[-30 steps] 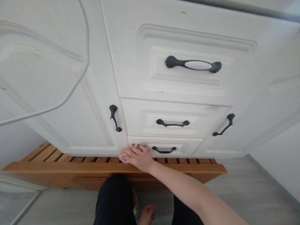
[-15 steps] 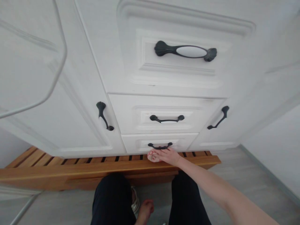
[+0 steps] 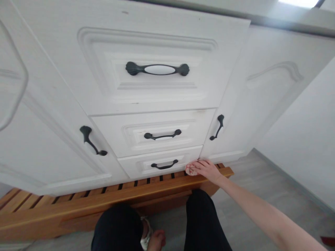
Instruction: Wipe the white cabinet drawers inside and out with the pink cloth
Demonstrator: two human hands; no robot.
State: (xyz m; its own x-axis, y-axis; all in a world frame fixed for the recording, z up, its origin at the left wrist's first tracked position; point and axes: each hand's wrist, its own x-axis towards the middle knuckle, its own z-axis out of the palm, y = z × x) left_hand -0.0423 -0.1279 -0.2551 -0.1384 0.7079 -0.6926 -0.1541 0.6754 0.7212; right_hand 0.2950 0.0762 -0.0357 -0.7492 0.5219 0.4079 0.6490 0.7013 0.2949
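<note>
While right hand (image 3: 202,169) touches bottom drawer (image 3: 159,162), unlabelled

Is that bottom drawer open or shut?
Shut, it seems. The bottom drawer front sits level with the drawer above, no gap showing. The right hand rests at its right end, not on the handle.

Wooden slat rack (image 3: 110,200) beneath bottom drawer (image 3: 159,164)

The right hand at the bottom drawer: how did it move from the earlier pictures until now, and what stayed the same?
The right hand slid rightward along the bottom drawer, from its left corner, past under its handle, to its right corner. It grasped nothing visible. The left hand stayed low between the knees. All drawers and doors remained closed; the wooden rack did not shift.
</note>
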